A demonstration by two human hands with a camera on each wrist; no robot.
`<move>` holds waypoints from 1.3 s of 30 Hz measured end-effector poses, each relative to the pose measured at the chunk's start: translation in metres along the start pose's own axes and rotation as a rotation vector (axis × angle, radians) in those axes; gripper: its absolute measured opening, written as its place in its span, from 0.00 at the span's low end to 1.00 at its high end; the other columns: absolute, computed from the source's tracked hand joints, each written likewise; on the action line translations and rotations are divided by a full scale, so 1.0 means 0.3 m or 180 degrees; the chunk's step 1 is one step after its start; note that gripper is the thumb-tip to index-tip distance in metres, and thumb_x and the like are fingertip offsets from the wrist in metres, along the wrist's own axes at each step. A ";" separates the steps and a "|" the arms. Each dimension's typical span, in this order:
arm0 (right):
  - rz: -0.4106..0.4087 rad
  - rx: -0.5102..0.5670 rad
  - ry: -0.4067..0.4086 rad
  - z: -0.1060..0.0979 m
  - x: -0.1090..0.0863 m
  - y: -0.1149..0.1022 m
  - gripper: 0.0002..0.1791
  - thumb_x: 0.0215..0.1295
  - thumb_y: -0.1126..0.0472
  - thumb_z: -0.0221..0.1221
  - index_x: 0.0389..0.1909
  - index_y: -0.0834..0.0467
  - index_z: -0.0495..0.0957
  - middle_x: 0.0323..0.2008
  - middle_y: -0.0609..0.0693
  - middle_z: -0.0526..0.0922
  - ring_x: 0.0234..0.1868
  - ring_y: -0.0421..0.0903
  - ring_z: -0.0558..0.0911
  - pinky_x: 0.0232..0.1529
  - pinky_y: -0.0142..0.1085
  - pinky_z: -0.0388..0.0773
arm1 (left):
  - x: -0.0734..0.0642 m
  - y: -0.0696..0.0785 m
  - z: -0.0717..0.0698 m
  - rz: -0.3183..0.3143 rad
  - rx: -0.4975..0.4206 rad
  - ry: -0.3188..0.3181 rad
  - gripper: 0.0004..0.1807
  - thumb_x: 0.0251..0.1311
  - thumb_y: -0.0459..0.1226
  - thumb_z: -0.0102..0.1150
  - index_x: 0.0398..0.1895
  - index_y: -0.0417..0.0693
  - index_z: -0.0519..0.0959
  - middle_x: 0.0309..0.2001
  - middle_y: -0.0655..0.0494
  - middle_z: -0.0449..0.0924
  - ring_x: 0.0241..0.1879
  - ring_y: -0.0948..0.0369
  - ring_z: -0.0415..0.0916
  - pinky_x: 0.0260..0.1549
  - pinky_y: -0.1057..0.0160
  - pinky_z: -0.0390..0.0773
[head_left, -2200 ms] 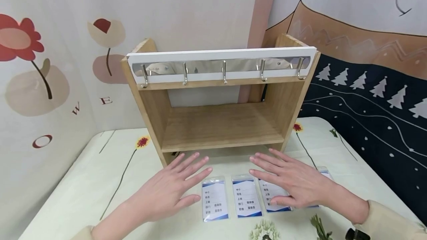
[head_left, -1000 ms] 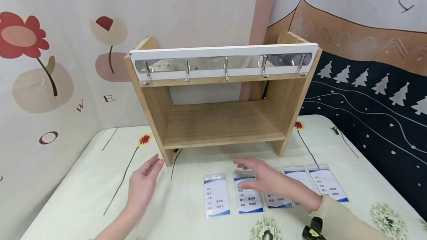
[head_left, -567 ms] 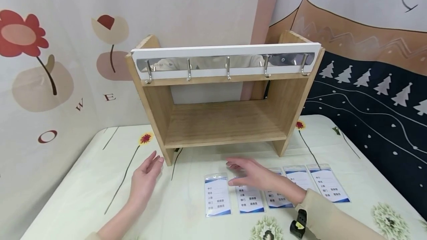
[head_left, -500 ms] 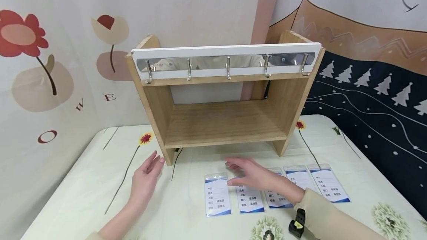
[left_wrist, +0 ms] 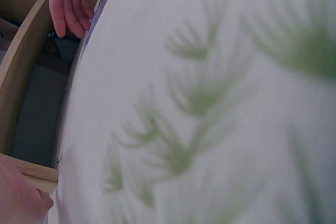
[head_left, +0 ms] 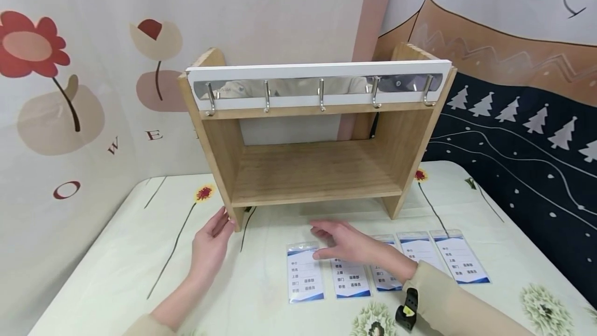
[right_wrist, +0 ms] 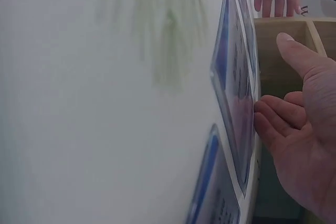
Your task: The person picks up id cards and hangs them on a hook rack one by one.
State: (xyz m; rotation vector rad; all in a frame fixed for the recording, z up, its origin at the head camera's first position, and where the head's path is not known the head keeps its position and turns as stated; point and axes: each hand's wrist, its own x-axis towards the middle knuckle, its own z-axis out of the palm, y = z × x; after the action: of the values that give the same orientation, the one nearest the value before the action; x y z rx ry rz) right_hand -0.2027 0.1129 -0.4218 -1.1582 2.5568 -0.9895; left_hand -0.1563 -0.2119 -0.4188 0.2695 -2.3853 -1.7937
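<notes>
My left hand (head_left: 211,247) is at the foot of the wooden shelf's (head_left: 317,172) left side panel, with its fingertips right against the panel's outer side near the front edge. My right hand (head_left: 346,242) is over a row of several plastic-sleeved name badges (head_left: 305,276), nothing in its grasp. Its fingers are loosely bent and the thumb stands apart from them. It covers the upper parts of the second badge (head_left: 351,281) and the third badge (head_left: 386,278). In the right wrist view, the fingertips (right_wrist: 261,106) overlap a badge edge (right_wrist: 231,82).
Across the shelf's top front runs a white rail (head_left: 322,70) with several metal hooks (head_left: 321,95). A flower-print cloth (head_left: 112,274) covers the table. Patterned curtains (head_left: 280,9) hang behind and at both sides. A black watch (head_left: 408,310) is on the right wrist.
Both hands were spread flat over the table. The left moved to the shelf's left foot and then closer against it. The right drifted left across the badges, uncovering those at the right.
</notes>
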 end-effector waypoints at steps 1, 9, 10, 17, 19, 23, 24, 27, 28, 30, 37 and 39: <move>0.0011 -0.0018 0.0000 0.002 0.002 -0.001 0.40 0.64 0.53 0.71 0.69 0.71 0.68 0.58 0.59 0.82 0.58 0.53 0.82 0.61 0.43 0.78 | 0.004 -0.001 0.005 0.0013 0.0015 0.0007 0.33 0.77 0.43 0.54 0.78 0.39 0.61 0.72 0.40 0.68 0.69 0.48 0.69 0.63 0.55 0.71; 0.0370 -0.0206 -0.0098 0.015 0.016 -0.024 0.40 0.60 0.52 0.74 0.70 0.65 0.71 0.66 0.58 0.77 0.69 0.57 0.72 0.69 0.52 0.68 | 0.024 -0.017 0.033 0.0111 0.0090 0.0069 0.32 0.75 0.39 0.57 0.76 0.36 0.63 0.69 0.37 0.71 0.66 0.46 0.73 0.59 0.56 0.75; 0.0389 -0.0223 -0.0100 0.017 0.017 -0.027 0.40 0.60 0.52 0.74 0.70 0.64 0.72 0.65 0.57 0.77 0.69 0.57 0.72 0.69 0.52 0.68 | 0.025 -0.019 0.036 0.0132 0.0107 0.0073 0.31 0.75 0.38 0.57 0.76 0.36 0.64 0.69 0.37 0.71 0.66 0.46 0.73 0.59 0.56 0.75; 0.0381 -0.0420 -0.0024 0.033 0.030 -0.038 0.37 0.55 0.55 0.77 0.64 0.65 0.77 0.55 0.52 0.81 0.62 0.53 0.76 0.63 0.47 0.74 | 0.030 -0.023 0.054 0.0287 0.0219 0.0143 0.30 0.73 0.34 0.56 0.75 0.32 0.64 0.66 0.33 0.73 0.64 0.44 0.75 0.57 0.57 0.77; 0.0377 -0.0470 -0.0013 0.034 0.034 -0.045 0.35 0.54 0.55 0.78 0.61 0.64 0.79 0.51 0.50 0.82 0.57 0.51 0.77 0.60 0.45 0.76 | 0.030 -0.026 0.059 0.0346 0.0240 0.0191 0.29 0.73 0.33 0.56 0.74 0.31 0.65 0.66 0.32 0.73 0.63 0.43 0.75 0.56 0.57 0.77; 0.0423 -0.0529 -0.0038 0.032 0.044 -0.058 0.30 0.51 0.56 0.79 0.55 0.63 0.82 0.46 0.47 0.82 0.51 0.48 0.77 0.55 0.42 0.77 | 0.029 -0.034 0.067 0.0442 0.0327 0.0281 0.29 0.72 0.32 0.56 0.73 0.30 0.66 0.65 0.32 0.73 0.62 0.43 0.76 0.55 0.56 0.78; 0.0435 -0.0532 -0.0050 0.031 0.046 -0.062 0.29 0.51 0.56 0.79 0.53 0.63 0.83 0.44 0.46 0.82 0.49 0.46 0.77 0.53 0.41 0.78 | 0.030 -0.037 0.069 0.0466 0.0359 0.0305 0.28 0.72 0.32 0.56 0.73 0.30 0.66 0.64 0.32 0.73 0.62 0.44 0.76 0.55 0.56 0.78; 0.0485 -0.0531 -0.0075 0.026 0.051 -0.068 0.27 0.50 0.57 0.80 0.50 0.62 0.84 0.42 0.46 0.83 0.46 0.45 0.78 0.51 0.40 0.78 | 0.034 -0.044 0.077 0.0511 0.0439 0.0345 0.28 0.72 0.31 0.56 0.72 0.30 0.67 0.63 0.32 0.74 0.61 0.44 0.77 0.56 0.55 0.78; 0.0492 -0.0539 -0.0083 0.024 0.053 -0.069 0.26 0.50 0.58 0.80 0.49 0.62 0.84 0.41 0.46 0.83 0.45 0.44 0.77 0.50 0.40 0.78 | 0.036 -0.046 0.079 0.0529 0.0450 0.0351 0.27 0.72 0.31 0.56 0.72 0.30 0.67 0.63 0.32 0.75 0.61 0.44 0.77 0.56 0.54 0.78; 0.0506 -0.0546 -0.0102 0.021 0.057 -0.072 0.24 0.49 0.58 0.80 0.47 0.61 0.85 0.40 0.45 0.83 0.43 0.44 0.77 0.49 0.39 0.78 | 0.038 -0.051 0.082 0.0554 0.0477 0.0349 0.27 0.72 0.30 0.55 0.71 0.30 0.68 0.63 0.31 0.74 0.61 0.43 0.76 0.56 0.53 0.77; 0.0557 -0.0533 -0.0169 0.022 0.071 -0.070 0.21 0.49 0.58 0.80 0.43 0.59 0.85 0.38 0.44 0.83 0.41 0.42 0.77 0.48 0.37 0.78 | 0.053 -0.070 0.080 0.0541 0.0335 0.0391 0.25 0.72 0.29 0.55 0.70 0.29 0.69 0.63 0.31 0.75 0.61 0.43 0.77 0.54 0.55 0.78; 0.0576 -0.0485 -0.0185 0.022 0.075 -0.069 0.21 0.49 0.58 0.80 0.43 0.59 0.84 0.38 0.44 0.82 0.41 0.41 0.77 0.48 0.37 0.78 | 0.057 -0.074 0.077 0.0536 0.0314 0.0424 0.25 0.72 0.30 0.55 0.70 0.29 0.70 0.62 0.32 0.76 0.60 0.44 0.78 0.53 0.57 0.78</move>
State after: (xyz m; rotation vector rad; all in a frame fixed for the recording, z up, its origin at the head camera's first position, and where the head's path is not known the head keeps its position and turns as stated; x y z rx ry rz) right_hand -0.2028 0.0834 -0.4111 -0.9523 2.6717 -0.7214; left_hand -0.1769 -0.2003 -0.4464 0.1864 -2.3308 -1.5388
